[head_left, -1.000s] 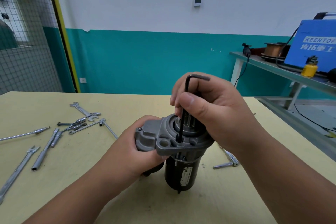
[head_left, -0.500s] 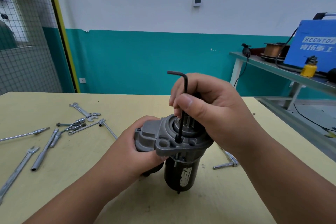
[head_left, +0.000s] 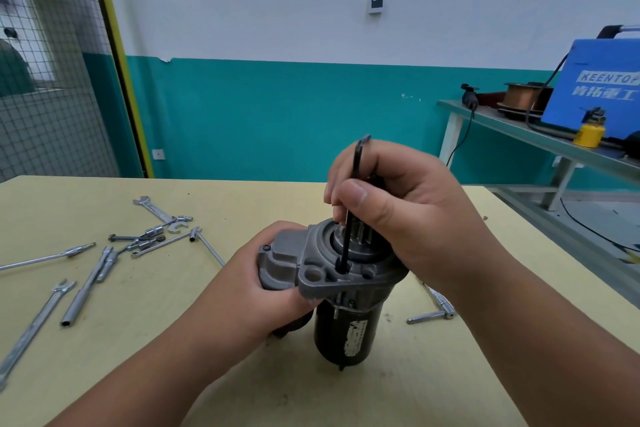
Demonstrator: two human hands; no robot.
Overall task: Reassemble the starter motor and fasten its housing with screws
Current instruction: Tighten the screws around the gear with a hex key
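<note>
Gripping one starter motor (upright): left hand | right hand pinches one hex key

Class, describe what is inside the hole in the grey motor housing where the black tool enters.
The long arm of the black hex key stands in that hole in the housing, pinched by the right hand. Its tip and any screw are hidden inside.

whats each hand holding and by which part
The right hand pinches the hex key by its upper shaft, with the tip down in the housing. The left hand grips the motor by the housing's left side.
</note>
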